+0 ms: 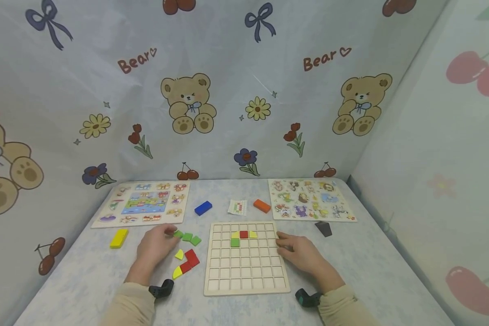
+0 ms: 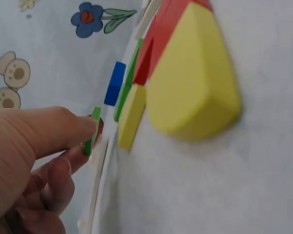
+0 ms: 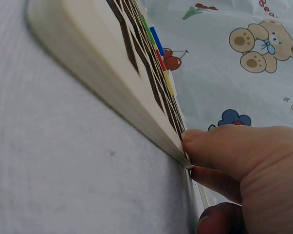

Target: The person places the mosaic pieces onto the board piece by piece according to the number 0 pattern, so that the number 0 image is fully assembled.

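Observation:
My left hand (image 1: 155, 244) pinches a small green tile (image 2: 92, 134) between thumb and fingertip, left of the board. Two more green tiles (image 1: 187, 237) lie just beyond its fingers. Closer to me are two red tiles (image 1: 192, 257) and two rounded yellow pieces (image 1: 177, 272). A wooden grid board (image 1: 246, 274) lies flat at the centre. In its upper rows sit a red tile (image 1: 243, 234) between two yellow pieces (image 1: 253, 234), and a green tile (image 1: 235, 242) below the left one. My right hand (image 1: 303, 254) grips the board's right edge, thumb on top.
Two picture puzzle boards (image 1: 146, 206) (image 1: 309, 199) lie at the back corners. Between them are a blue block (image 1: 203, 208), a small pattern card (image 1: 238, 207) and an orange block (image 1: 262, 206). A yellow block (image 1: 119, 238) lies left, dark pieces (image 1: 323, 228) right.

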`<state>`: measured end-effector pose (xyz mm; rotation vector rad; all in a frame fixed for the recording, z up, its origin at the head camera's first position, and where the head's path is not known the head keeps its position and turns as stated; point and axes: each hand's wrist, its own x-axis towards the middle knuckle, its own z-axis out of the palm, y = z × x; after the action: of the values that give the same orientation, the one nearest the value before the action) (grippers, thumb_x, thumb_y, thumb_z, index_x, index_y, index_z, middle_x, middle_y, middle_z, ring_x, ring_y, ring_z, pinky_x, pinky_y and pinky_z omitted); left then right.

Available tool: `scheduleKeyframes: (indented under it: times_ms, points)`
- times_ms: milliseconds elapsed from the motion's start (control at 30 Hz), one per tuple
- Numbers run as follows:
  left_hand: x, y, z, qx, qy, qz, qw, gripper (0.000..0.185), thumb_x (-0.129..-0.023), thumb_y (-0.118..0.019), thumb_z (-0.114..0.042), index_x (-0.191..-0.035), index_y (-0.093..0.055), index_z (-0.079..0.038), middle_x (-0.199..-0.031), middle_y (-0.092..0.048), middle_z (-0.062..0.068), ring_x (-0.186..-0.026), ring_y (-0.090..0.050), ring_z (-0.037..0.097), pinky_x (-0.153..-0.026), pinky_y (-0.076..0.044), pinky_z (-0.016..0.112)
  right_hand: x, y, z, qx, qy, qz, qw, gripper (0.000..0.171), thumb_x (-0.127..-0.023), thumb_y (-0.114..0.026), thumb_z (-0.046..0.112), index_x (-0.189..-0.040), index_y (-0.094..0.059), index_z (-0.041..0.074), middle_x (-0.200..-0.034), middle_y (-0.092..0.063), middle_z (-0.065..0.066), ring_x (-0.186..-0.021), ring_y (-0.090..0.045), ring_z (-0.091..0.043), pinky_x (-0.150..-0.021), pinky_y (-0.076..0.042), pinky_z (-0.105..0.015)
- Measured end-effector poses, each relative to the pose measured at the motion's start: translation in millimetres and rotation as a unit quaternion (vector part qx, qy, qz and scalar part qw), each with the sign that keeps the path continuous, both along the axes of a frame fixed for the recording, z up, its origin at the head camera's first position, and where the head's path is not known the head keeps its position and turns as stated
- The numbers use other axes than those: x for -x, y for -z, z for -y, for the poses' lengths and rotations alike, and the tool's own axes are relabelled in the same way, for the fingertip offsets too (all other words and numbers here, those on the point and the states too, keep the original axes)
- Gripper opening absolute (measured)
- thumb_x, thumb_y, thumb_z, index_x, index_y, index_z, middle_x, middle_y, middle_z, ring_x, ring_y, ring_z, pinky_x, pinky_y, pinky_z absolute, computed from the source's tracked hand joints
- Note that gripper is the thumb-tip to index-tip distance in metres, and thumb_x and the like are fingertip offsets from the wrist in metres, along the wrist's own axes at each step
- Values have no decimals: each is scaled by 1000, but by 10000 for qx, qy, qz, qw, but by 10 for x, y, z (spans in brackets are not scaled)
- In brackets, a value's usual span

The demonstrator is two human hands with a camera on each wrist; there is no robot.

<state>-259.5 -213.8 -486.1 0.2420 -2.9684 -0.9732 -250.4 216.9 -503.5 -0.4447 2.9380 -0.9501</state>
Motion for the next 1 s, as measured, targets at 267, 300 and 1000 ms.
scheduleKeyframes:
  times_ms: [267,300,1000]
  points:
    - [-248,-85,-661,-326,1301,-422,9901,19,-89,-80,-27,-107,-75,-26,-108,-71,-6,-75,-57,12,-67,-50,32,-11,-9,9,-25,-21,0,10000,31,-97,-72,24,-126,-75,13,-150,-58,-2,-139,-54,-31,-114,-41,-52]
    - [-276,-80,-744,-313,1548,-459,9864,16,-89,-81,-27,-105,-76,-27,-108,-70,-7,-74,-56,11,-66,-49,31,-6,-4,11,-49,-40,-3,10000,31,-97,-71,24,-127,-74,13,-150,-58,-2,-139,-54,-31,-114,-41,-52]
    - [-219,287,-1158,59,2584,-1415,9556,7,-91,-80,-29,-98,-83,-30,-109,-72,-15,-84,-66,4,-68,-51,23,-8,8,1,-6,-4,-7,10000,32,-96,-72,24,-127,-74,13,-150,-58,-2,-140,-53,-31,-114,-41,-53]
